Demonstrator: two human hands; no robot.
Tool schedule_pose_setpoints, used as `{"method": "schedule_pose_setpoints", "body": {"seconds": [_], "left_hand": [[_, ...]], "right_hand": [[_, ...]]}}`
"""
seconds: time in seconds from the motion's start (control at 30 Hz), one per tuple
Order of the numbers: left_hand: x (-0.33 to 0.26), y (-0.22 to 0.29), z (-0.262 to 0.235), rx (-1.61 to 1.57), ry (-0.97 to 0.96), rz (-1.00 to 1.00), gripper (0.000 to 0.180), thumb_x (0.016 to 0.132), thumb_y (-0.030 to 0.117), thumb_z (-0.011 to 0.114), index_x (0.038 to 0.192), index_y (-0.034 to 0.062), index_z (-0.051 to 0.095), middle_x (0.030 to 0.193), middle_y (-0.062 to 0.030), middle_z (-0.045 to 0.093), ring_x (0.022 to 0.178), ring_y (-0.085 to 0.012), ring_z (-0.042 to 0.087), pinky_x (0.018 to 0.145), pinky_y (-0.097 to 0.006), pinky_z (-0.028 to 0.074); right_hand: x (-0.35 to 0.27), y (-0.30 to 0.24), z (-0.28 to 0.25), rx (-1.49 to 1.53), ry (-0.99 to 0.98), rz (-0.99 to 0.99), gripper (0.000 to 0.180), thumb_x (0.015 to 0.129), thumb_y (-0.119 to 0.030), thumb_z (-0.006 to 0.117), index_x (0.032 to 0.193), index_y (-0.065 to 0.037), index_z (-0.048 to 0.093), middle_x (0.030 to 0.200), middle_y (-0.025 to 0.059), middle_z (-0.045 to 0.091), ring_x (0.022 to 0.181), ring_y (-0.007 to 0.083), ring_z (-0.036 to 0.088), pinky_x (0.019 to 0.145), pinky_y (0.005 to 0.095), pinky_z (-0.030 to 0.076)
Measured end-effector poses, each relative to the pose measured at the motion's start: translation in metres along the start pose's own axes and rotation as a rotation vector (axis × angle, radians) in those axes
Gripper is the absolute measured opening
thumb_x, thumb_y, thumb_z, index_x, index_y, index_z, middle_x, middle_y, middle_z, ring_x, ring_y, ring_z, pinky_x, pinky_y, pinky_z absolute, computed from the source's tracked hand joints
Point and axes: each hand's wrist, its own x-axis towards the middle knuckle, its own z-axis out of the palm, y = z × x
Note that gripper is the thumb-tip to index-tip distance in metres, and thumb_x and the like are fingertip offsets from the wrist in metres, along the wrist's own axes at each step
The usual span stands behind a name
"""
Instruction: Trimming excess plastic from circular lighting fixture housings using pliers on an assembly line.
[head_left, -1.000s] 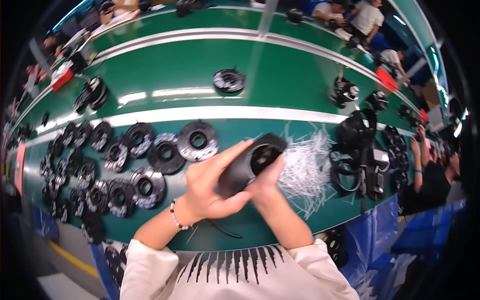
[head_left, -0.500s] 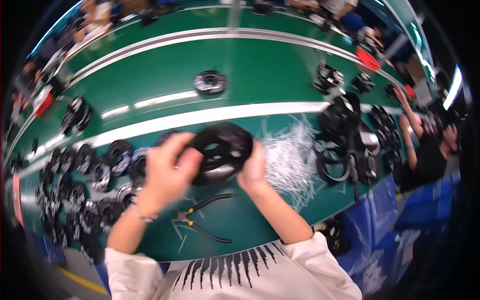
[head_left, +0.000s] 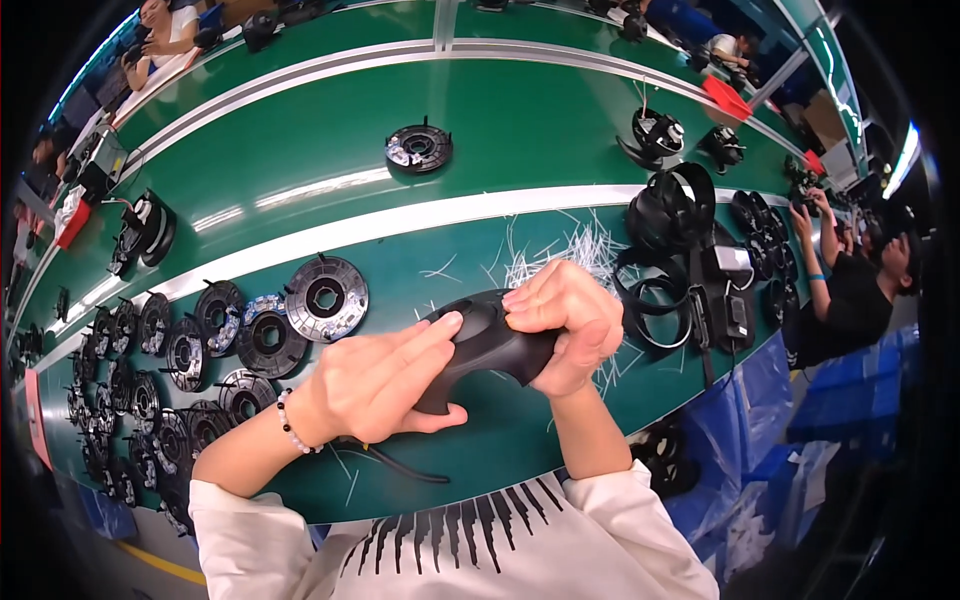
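Over the near part of the green bench, both hands hold a black curved plastic shell (head_left: 482, 338) with an arched cut-out on its near side. My left hand (head_left: 375, 385) lies along its left end, fingers on top and thumb below. Curled around the right end is my right hand (head_left: 578, 325), its fingertips pressing on the upper surface. Below my left hand, a pair of pliers (head_left: 415, 473) lies on the bench, mostly hidden; one dark handle shows. Left of the hands, a black disc part (head_left: 326, 298) with a central hole lies nearest to them.
Several black disc parts (head_left: 187, 353) crowd the bench's left side. White cut strips (head_left: 570, 250) are heaped beyond my right hand. Black rings (head_left: 665, 318) and a power adapter (head_left: 735, 262) lie to the right. One disc part (head_left: 419, 147) sits on the far strip. A co-worker (head_left: 850, 310) is at right.
The black part in my hands showed a round face with a hole; now an arched shell shows. My right hand has moved over its top, and my left hand now covers most of the pliers.
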Motion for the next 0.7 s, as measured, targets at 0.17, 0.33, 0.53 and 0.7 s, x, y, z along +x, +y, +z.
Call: {"method": "schedule_pose_setpoints", "body": {"seconds": [0.17,0.33,0.53,0.7], "left_hand": [[-0.003,-0.001,-0.001,-0.008,-0.084,-0.067,0.045,0.067,0.028,0.072,0.09,-0.0066,0.055,0.095,-0.0181,0.062,0.061,-0.0205,0.062,0.052,-0.024,0.05],[0.008,-0.008,0.009,0.052,-0.093,-0.127,0.048,0.063,0.023,0.073,0.098,-0.0051,0.056,0.085,-0.0122,0.064,0.051,-0.0178,0.058,0.044,-0.025,0.045],[0.019,0.002,0.023,0.033,-0.189,-0.151,0.051,0.064,0.024,0.073,0.103,-0.0055,0.054,0.066,-0.0095,0.06,0.044,-0.0178,0.055,0.041,-0.026,0.043],[0.039,-0.019,0.026,-0.215,-0.203,-0.514,0.024,0.073,0.016,0.065,0.092,0.0019,0.058,0.066,-0.0132,0.061,0.052,-0.0262,0.06,0.048,-0.031,0.047]], "right_hand": [[-0.006,0.0,0.001,-0.053,-0.016,0.047,0.053,0.093,-0.03,0.03,0.057,0.001,0.053,0.055,0.0107,0.052,0.048,0.0188,0.05,0.046,0.0272,0.042],[-0.005,0.006,0.013,-0.253,-0.068,-0.084,0.02,0.077,-0.012,0.048,0.059,-0.003,0.051,0.058,0.0102,0.049,0.046,0.023,0.047,0.04,0.0301,0.037],[-0.004,0.011,-0.004,-0.379,-0.167,-0.042,0.032,0.084,-0.022,0.049,0.057,-0.004,0.05,0.053,0.0067,0.042,0.043,0.0211,0.044,0.037,0.0303,0.034],[0.007,0.005,-0.033,-0.428,-0.097,0.129,0.018,0.074,-0.016,0.056,0.078,0.001,0.059,0.078,0.0149,0.059,0.073,0.0293,0.058,0.065,0.0334,0.047]]}}
